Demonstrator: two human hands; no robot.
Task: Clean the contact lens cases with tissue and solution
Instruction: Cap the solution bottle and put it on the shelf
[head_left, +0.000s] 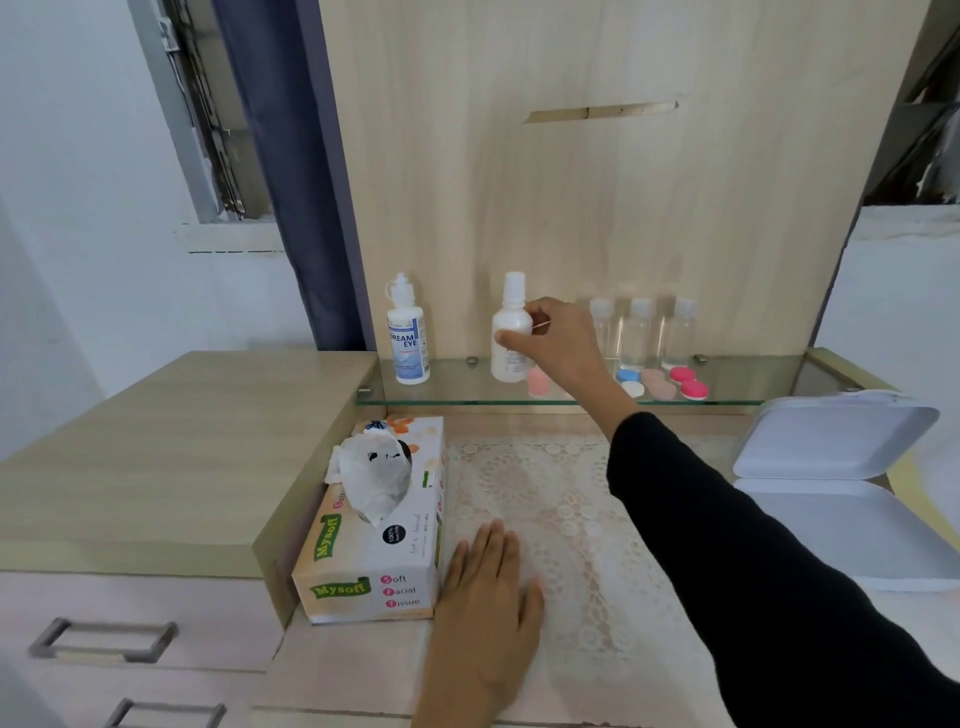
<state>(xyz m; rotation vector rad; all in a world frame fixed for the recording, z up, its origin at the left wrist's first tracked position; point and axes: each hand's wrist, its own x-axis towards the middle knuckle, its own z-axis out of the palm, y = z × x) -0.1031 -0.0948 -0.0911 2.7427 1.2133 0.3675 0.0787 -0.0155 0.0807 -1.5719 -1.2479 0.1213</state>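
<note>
Early stage, I judge: tissue box lower left, untouched. Right hand at centre grips a white bottle on the shelf. Left hand flat on worktop. Cases centre-right, uncleaned.

The right hand and its black sleeve cover part of the pink lens case on the glass shelf. The white bottle has words too blurry to read. The bottom edge cuts off the left hand at the wrist.
</note>
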